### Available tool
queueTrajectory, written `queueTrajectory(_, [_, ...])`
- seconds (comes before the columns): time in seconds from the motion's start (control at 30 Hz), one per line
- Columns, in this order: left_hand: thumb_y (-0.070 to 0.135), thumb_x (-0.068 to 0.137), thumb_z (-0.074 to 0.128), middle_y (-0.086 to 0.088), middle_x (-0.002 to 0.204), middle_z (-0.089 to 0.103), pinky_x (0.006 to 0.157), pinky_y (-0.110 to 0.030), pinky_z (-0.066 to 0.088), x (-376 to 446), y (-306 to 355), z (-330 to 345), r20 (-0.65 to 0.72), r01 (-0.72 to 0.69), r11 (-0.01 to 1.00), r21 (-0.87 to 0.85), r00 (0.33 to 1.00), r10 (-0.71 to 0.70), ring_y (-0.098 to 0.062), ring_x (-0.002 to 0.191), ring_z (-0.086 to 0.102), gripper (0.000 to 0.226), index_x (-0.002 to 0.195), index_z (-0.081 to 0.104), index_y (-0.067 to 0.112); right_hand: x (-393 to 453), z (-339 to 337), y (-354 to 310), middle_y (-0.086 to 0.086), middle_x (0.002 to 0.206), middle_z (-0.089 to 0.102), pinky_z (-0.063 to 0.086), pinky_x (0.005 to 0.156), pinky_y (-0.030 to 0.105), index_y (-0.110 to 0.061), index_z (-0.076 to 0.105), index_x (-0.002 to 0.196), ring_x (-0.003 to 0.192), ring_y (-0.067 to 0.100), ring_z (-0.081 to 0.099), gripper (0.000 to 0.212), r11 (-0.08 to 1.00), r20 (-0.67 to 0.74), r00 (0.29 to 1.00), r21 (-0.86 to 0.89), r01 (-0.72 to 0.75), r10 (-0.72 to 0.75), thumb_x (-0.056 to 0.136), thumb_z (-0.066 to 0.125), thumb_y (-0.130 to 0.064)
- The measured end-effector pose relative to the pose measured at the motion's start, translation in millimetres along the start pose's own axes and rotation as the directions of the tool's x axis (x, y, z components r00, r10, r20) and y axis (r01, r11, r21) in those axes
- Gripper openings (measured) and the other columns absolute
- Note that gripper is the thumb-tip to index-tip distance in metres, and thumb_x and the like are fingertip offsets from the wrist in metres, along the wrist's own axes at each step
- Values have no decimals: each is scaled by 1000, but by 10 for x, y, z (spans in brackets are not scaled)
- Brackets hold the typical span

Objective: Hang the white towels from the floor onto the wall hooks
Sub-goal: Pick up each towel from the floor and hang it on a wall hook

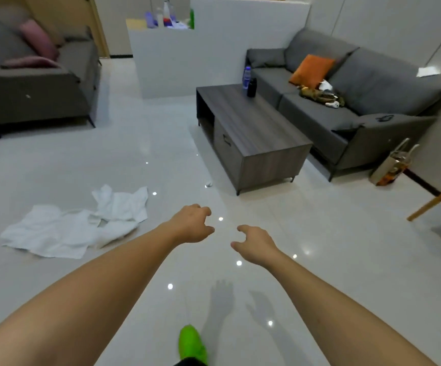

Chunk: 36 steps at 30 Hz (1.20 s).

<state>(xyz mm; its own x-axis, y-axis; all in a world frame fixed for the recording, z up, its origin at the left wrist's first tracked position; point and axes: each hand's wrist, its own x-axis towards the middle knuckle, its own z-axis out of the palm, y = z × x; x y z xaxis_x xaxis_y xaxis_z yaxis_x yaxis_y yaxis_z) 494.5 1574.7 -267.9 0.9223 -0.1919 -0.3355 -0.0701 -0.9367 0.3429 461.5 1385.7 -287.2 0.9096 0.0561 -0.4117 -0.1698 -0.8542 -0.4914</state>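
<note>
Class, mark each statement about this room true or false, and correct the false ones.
1. The white towels lie crumpled on the floor. True.
2. The left hand grips a towel. False: it holds nothing.
3. The right hand is empty. True.
4. An orange cushion lies on the coffee table. False: it is on the grey sofa.
5. Two bottles stand on the coffee table. True.

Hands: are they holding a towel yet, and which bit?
No. Both the left hand and right hand are empty; the white towels lie untouched on the floor.
</note>
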Motion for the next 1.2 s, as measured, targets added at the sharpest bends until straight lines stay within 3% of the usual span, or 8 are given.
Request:
queueTrajectory(0.33, [42, 93, 57, -5, 143, 45, 98, -32, 42, 754, -1917, -718, 8, 250, 944, -214, 967, -254, -24, 124, 49, 56, 143, 45, 19, 1712, 446, -1672, 3, 146, 50, 45, 101, 32, -19, 47, 144, 127, 23, 53, 58, 976, 207, 971, -155, 152, -118, 91, 60, -37])
queueTrajectory(0.53, [41, 93, 56, -7, 144, 45, 101, -33, 40, 863, -3163, -819, 49, 465, 827, -315, 878, -475, -25, 130, 44, 58, 144, 44, 17, 2662, 1062, -2746, 3, 146, 51, 38, 106, 31, -14, 50, 142, 133, 22, 47, 56, 911, 390, 885, -208, 355, -255, 91, 59, -37])
queueTrajectory(0.73, [41, 93, 56, -9, 142, 46, 101, -34, 42, 1301, -4386, -986, 105, 613, 713, -342, 778, -619, -25, 127, 47, 57, 144, 44, 16, 3804, 1715, -3596, 5, 139, 56, 41, 100, 30, -13, 57, 134, 127, 22, 51, 50, 863, 541, 800, -241, 443, -259, 89, 61, -35])
queueTrajectory(0.83, [42, 94, 56, -10, 139, 49, 96, -33, 42, 1678, -4984, -1119, 119, 664, 642, -383, 725, -678, -25, 124, 49, 56, 142, 45, 15, 4554, 2001, -4044, 10, 129, 62, 46, 96, 33, -8, 64, 122, 118, 25, 57, 41, 878, 565, 788, -213, 428, -246, 88, 62, -31])
queueTrajectory(1.0, [38, 93, 59, -11, 135, 54, 90, -32, 40, 2263, -5754, -1126, 134, 722, 521, -455, 634, -762, -27, 120, 53, 50, 137, 51, 15, 5544, 2492, -4597, 9, 133, 60, 42, 99, 31, -9, 62, 128, 124, 26, 54, 43, 937, 584, 794, -152, 314, -172, 91, 63, -30])
queueTrajectory(1.13, [35, 92, 60, -10, 130, 57, 87, -30, 39, 2513, -6113, -912, 217, 755, 382, -533, 558, -801, -26, 115, 54, 49, 136, 52, 15, 5950, 2865, -4759, 14, 99, 68, 49, 85, 36, 5, 68, 102, 101, 32, 63, 30, 946, 629, 775, -212, 244, -58, 87, 61, -20])
queueTrajectory(1.2, [35, 92, 60, -10, 129, 56, 90, -30, 39, 2619, -6266, -747, 288, 772, 340, -537, 546, -787, -26, 116, 53, 49, 136, 52, 15, 6080, 3048, -4791, 13, 82, 59, 50, 75, 37, 10, 66, 101, 84, 31, 63, 32, 957, 652, 758, -231, 174, 19, 85, 62, -18])
